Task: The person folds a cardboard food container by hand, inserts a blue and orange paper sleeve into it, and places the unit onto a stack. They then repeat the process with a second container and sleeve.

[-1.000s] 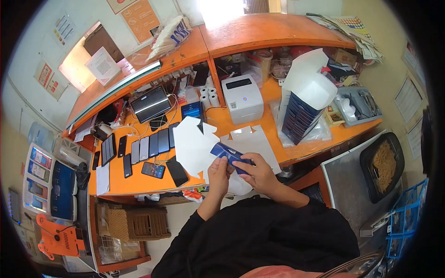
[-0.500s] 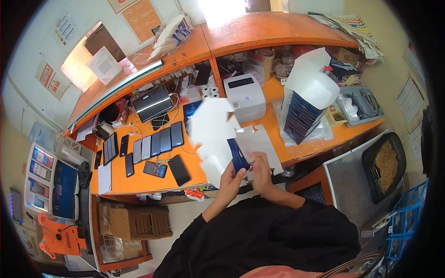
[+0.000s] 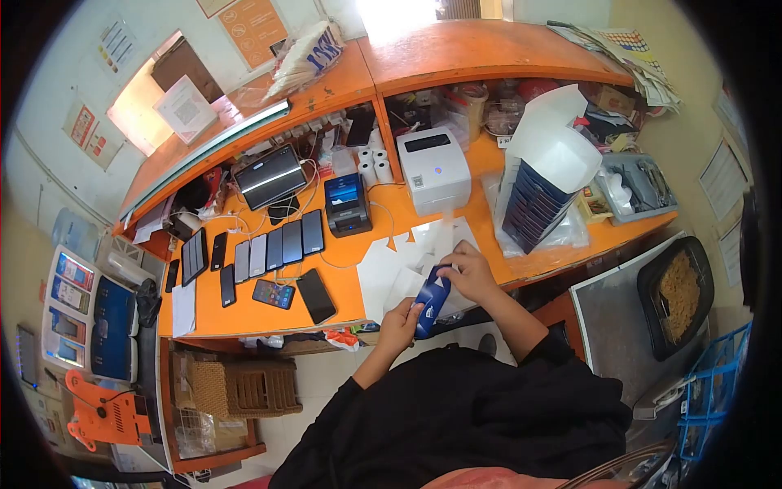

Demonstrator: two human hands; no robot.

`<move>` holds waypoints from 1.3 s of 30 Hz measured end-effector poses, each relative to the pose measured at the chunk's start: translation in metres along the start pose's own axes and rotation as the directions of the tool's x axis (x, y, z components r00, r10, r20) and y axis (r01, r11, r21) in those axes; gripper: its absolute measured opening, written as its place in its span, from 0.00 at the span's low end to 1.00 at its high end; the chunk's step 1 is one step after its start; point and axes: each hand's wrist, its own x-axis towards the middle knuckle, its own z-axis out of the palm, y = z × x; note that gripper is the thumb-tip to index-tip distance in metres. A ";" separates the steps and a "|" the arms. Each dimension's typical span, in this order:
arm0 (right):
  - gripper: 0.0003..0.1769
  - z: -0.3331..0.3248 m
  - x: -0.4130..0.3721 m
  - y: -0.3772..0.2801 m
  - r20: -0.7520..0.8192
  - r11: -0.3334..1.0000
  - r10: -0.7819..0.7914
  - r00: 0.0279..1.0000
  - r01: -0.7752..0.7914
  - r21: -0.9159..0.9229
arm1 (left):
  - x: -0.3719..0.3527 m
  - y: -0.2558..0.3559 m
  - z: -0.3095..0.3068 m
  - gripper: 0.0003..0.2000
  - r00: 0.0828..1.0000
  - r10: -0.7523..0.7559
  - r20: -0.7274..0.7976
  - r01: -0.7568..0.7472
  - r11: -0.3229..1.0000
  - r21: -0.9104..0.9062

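Glossy blue cardboard piece with white marking [image 3: 430, 308] between person's hands, near front edge of orange wooden counter [image 3: 349, 308]. Long axis slants up toward right. Left hand [image 3: 398, 328] grips lower-left side; right hand's [image 3: 472, 275] fingers bent, apparently pinching upper end.
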 end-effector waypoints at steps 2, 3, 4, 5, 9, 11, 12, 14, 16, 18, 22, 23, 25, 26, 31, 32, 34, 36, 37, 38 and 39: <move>0.06 -0.009 0.003 -0.030 0.115 0.986 -0.115 0.987 0.128 -0.110 | 0.001 0.003 0.001 0.12 0.999 0.037 0.016 -0.037 0.999 0.019; 0.05 -0.006 0.001 -0.032 0.184 0.972 -0.150 0.971 0.179 -0.155 | 0.002 0.004 0.002 0.12 0.998 0.055 0.026 -0.056 0.998 0.028; 0.04 -0.005 -0.001 -0.033 0.254 0.953 -0.179 0.950 0.232 -0.196 | 0.002 0.003 0.002 0.12 0.996 0.078 0.037 -0.078 0.997 0.013; 0.03 -0.004 -0.002 -0.034 0.324 0.930 -0.202 0.924 0.285 -0.233 | 0.002 0.002 0.002 0.11 0.994 0.101 0.049 -0.100 0.995 -0.004; 0.03 -0.014 -0.002 -0.043 0.424 0.914 -0.239 0.873 0.349 -0.205 | 0.005 0.011 -0.001 0.10 0.975 0.218 0.046 -0.218 0.976 0.007; 0.15 -0.008 -0.008 -0.047 0.190 0.969 -0.202 0.961 0.224 -0.106 | 0.008 0.024 -0.001 0.10 0.971 0.225 -0.085 -0.217 0.972 0.092; 0.22 -0.004 -0.012 -0.050 0.070 0.985 -0.166 0.984 0.169 -0.045 | 0.011 0.032 -0.001 0.10 0.961 0.232 -0.148 -0.213 0.968 0.134; 0.35 0.018 -0.020 -0.047 -0.148 0.994 0.005 0.989 0.011 0.107 | 0.019 0.042 0.003 0.11 0.934 0.305 -0.188 -0.260 0.938 0.231; 0.48 0.045 -0.028 -0.025 -0.091 0.831 0.248 0.964 -0.164 0.531 | 0.020 0.062 0.000 0.14 0.970 0.241 -0.046 -0.215 0.925 0.313; 0.47 0.032 -0.035 -0.026 0.148 0.566 0.434 0.889 -0.397 0.723 | 0.023 0.064 0.001 0.16 0.961 0.255 0.103 -0.271 0.943 0.195; 0.44 -0.002 -0.034 -0.016 0.298 0.444 0.436 0.849 -0.491 0.750 | 0.031 0.081 -0.023 0.17 0.871 0.492 0.009 -0.463 0.814 0.350; 0.44 -0.012 -0.035 -0.012 0.302 0.475 0.420 0.856 -0.491 0.730 | 0.034 0.083 -0.034 0.17 0.793 0.605 -0.075 -0.507 0.723 0.470; 0.47 -0.034 -0.039 -0.007 0.358 0.426 0.400 0.844 -0.517 0.742 | 0.036 0.091 -0.061 0.15 0.766 0.600 -0.229 -0.374 0.707 0.600; 0.48 -0.044 -0.042 -0.008 0.397 0.380 0.393 0.829 -0.540 0.751 | 0.037 0.092 -0.068 0.14 0.761 0.597 -0.254 -0.320 0.686 0.654; 0.49 -0.062 -0.052 -0.019 0.437 0.306 0.381 0.815 -0.557 0.772 | 0.034 0.086 -0.068 0.09 0.798 0.500 -0.336 -0.112 0.671 0.733; 0.48 -0.062 -0.055 -0.015 0.426 0.347 0.375 0.824 -0.550 0.759 | 0.032 0.085 -0.065 0.08 0.819 0.465 -0.337 -0.091 0.685 0.723; 0.48 -0.061 -0.064 -0.012 0.440 0.279 0.401 0.804 -0.564 0.777 | 0.024 0.083 -0.059 0.07 0.857 0.389 -0.337 -0.046 0.711 0.702; 0.47 -0.068 -0.064 -0.025 0.437 0.276 0.460 0.773 -0.592 0.757 | 0.011 0.093 -0.046 0.08 0.930 0.123 -0.347 0.055 0.885 0.462; 0.47 -0.067 -0.067 -0.020 0.427 0.288 0.470 0.772 -0.592 0.753 | 0.005 0.098 -0.038 0.10 0.947 -0.012 -0.322 0.123 0.936 0.329; 0.46 -0.065 -0.072 -0.012 0.416 0.302 0.480 0.772 -0.591 0.749 | -0.001 0.093 -0.027 0.10 0.945 -0.022 -0.326 0.114 0.957 0.266; 0.46 -0.063 -0.077 -0.005 0.404 0.314 0.491 0.772 -0.589 0.744 | -0.006 0.084 -0.015 0.10 0.944 -0.033 -0.329 0.105 0.974 0.202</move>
